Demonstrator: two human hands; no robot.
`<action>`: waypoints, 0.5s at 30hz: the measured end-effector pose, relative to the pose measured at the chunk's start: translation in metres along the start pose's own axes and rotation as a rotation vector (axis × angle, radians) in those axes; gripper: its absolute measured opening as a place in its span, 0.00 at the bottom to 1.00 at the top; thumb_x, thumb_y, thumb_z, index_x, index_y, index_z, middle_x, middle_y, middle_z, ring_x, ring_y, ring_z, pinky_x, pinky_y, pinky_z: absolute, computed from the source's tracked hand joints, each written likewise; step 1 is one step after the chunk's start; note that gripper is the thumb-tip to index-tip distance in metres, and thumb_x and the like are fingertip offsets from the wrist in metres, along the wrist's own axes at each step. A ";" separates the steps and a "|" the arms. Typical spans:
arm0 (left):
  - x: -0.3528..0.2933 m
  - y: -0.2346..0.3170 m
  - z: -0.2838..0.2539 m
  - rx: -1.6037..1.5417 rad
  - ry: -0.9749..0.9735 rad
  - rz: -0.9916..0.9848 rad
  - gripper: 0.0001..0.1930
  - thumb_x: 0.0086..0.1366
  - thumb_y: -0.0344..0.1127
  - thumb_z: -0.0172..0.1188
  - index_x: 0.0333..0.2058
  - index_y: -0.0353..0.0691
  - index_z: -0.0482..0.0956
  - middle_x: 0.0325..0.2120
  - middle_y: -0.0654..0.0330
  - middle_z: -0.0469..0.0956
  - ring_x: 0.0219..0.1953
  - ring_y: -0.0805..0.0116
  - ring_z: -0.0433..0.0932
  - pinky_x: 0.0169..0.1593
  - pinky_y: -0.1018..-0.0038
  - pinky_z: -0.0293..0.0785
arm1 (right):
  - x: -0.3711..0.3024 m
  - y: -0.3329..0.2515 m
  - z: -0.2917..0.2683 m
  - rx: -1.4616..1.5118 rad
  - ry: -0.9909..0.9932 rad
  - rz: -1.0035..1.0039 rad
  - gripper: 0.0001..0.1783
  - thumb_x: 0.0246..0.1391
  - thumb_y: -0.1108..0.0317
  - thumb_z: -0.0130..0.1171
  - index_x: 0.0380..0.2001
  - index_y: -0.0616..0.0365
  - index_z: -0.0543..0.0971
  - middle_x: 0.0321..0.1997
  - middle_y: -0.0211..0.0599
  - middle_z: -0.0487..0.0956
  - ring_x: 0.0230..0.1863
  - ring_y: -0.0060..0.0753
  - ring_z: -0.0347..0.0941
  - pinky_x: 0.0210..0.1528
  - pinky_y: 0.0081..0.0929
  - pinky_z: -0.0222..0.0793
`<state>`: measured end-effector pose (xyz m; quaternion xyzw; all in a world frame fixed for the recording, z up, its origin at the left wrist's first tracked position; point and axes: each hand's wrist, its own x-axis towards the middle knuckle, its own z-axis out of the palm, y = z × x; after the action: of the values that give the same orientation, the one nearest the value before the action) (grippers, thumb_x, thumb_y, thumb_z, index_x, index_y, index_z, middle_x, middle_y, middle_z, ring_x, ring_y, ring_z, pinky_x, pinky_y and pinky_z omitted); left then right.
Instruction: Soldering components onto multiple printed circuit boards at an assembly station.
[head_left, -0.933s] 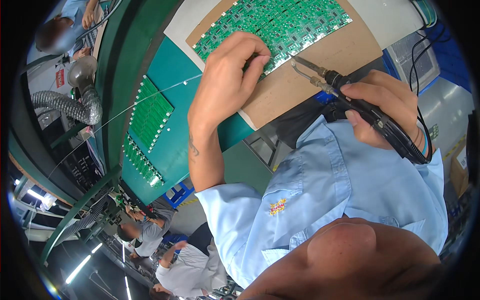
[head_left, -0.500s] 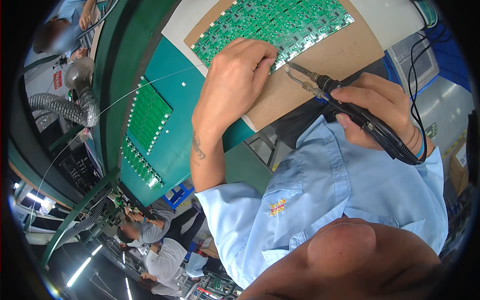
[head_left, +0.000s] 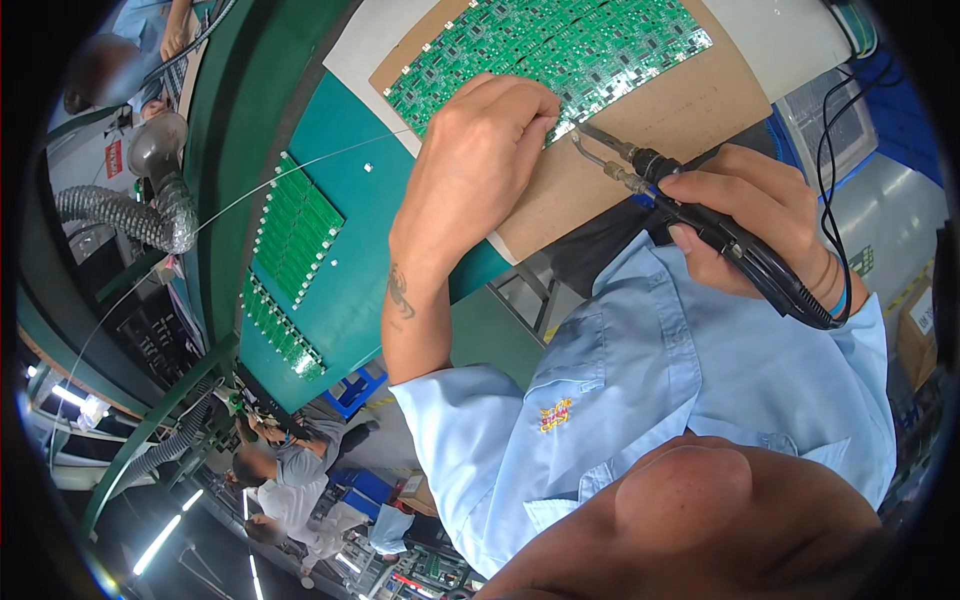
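The left hand point(head_left: 475, 150) is pinching thumb and finger together, seemingly on a thin wire point(head_left: 300, 163), by the near edge of the green circuit board point(head_left: 530, 50), while the right hand point(head_left: 775, 200) is clamping round a black soldering iron point(head_left: 738, 248), its tip pointing just beside those fingers. The board is lying on brown cardboard point(head_left: 650, 125) along the near edge of the worktop point(head_left: 350, 220), with smaller boards point(head_left: 300, 230) resting toward its left end. Good work here is probably calling for steady wrists, light tip contact and fingers clear of hot metal.
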<state>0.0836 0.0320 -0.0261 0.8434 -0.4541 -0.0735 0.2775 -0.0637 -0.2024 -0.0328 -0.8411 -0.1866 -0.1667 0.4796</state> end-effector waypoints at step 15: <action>0.000 -0.001 0.007 -0.047 0.022 0.017 0.03 0.60 0.23 0.66 0.33 0.36 0.82 0.35 0.61 0.82 0.38 0.59 0.78 0.45 0.68 0.76 | -0.003 -0.002 0.001 -0.001 -0.009 0.000 0.19 0.41 0.76 0.72 0.42 0.65 0.86 0.29 0.37 0.81 0.21 0.29 0.69 0.24 0.22 0.67</action>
<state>0.0820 0.0302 -0.0324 0.8336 -0.4561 -0.0723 0.3029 -0.0671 -0.2017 -0.0334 -0.8421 -0.1888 -0.1630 0.4781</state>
